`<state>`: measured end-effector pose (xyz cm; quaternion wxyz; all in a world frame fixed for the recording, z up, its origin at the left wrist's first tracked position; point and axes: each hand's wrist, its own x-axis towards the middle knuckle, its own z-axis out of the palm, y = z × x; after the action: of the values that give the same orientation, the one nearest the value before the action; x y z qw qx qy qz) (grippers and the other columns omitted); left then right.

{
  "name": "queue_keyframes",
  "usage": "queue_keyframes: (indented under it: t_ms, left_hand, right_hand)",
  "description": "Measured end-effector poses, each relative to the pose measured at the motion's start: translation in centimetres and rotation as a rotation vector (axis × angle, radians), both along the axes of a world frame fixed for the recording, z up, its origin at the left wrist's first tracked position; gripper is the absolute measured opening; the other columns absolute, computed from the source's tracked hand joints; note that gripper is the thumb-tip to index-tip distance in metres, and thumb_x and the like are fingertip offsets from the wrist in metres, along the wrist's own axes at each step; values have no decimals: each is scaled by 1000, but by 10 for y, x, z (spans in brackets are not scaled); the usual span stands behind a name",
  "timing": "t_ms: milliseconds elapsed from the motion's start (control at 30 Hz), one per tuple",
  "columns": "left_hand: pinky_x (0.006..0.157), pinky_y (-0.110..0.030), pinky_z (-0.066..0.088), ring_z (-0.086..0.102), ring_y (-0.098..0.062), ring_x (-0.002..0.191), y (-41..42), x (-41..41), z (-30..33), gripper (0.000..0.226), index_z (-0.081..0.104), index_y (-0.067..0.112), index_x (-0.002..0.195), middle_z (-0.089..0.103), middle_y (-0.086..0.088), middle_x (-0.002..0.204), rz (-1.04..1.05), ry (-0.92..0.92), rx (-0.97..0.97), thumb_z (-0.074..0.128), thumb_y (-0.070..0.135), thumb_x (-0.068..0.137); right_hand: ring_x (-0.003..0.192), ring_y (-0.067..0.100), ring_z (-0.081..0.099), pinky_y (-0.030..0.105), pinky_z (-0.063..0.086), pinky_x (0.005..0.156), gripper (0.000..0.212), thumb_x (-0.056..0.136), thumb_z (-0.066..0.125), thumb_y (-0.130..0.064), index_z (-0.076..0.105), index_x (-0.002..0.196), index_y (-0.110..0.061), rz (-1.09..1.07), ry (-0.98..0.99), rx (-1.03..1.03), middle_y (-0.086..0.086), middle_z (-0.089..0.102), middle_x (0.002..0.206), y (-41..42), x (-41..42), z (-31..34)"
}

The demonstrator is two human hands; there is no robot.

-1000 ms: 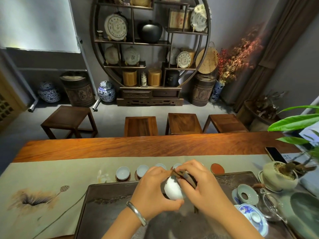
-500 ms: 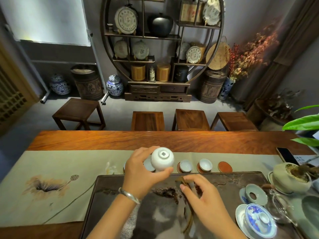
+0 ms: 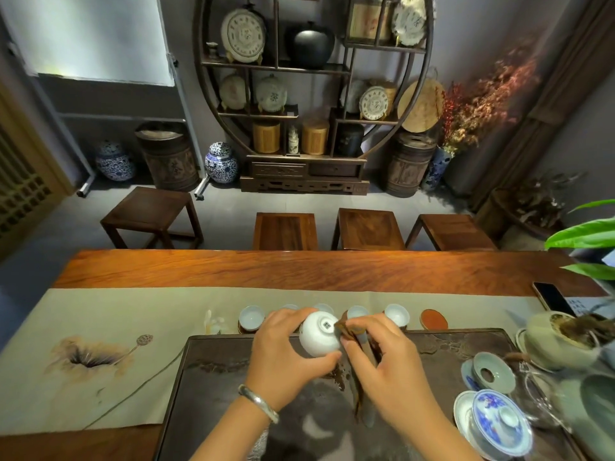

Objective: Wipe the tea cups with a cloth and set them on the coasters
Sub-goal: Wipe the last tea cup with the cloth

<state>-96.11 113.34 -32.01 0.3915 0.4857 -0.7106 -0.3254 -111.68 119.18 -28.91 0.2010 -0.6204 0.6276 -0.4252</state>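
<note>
While our left hand (image 3: pixel 283 357) grips the upturned tea cup (image 3: pixel 320 333), our right hand (image 3: pixel 386 367) pinches the brown cloth (image 3: pixel 357 341).
The cloth touches the cup's foot (one coaster (image 3: pixel 433 319) sits bare beyond our right hand).

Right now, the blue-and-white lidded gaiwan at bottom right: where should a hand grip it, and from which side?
Judging by its shape, take the gaiwan from above: fingers on opposite sides of the flared bowl rim, one fingertip on the lid's knob. It stands upright on its saucer, and a strainer crowds its far side.
</note>
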Motion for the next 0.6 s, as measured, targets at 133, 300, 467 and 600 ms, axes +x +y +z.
queue_keyframes:
  t_ms: [133, 300, 467, 600]
  left_hand:
    - [81, -12, 43, 56, 6, 99, -3, 2, -5, 59, 66, 36, 106, 65, 19, 100, -23, 4, 58, 77, 52, 49]
    - [80, -5, 38, 53, 16, 100, -4, -1, -10, 53, 62, 48, 99, 64, 28, 102, -40, 13, 120, 86, 50, 52]
    - [80, -12, 41, 56, 10, 99, -3, -8, -20, 51, 63, 50, 97, 66, 29, 99, -79, 52, 206, 88, 47, 52]
    - [74, -10, 44, 59, 3, 93, 0, -15, -34, 53, 66, 40, 103, 68, 21, 100, -132, 55, 265, 90, 35, 56]
  right_hand:
    - [95, 0, 59, 7, 41, 78, 20, 84, 66, -16, 66, 94, -34, 86, -32, 6, -17, 62, 96, 13, 4, -4]
    - [96, -4, 58, 3, 40, 77, 33, 83, 69, -13, 61, 87, -45, -78, -55, 23, -22, 61, 100, 20, -15, -1]
    - [93, -4, 58, 4, 41, 76, 30, 82, 70, -13, 62, 86, -41, -186, -52, 55, -21, 61, 98, 36, -38, -5]
    - [93, 0, 58, 5, 40, 76, 28, 81, 70, -12, 62, 85, -38, -258, -34, 114, -18, 60, 95, 53, -44, -18]
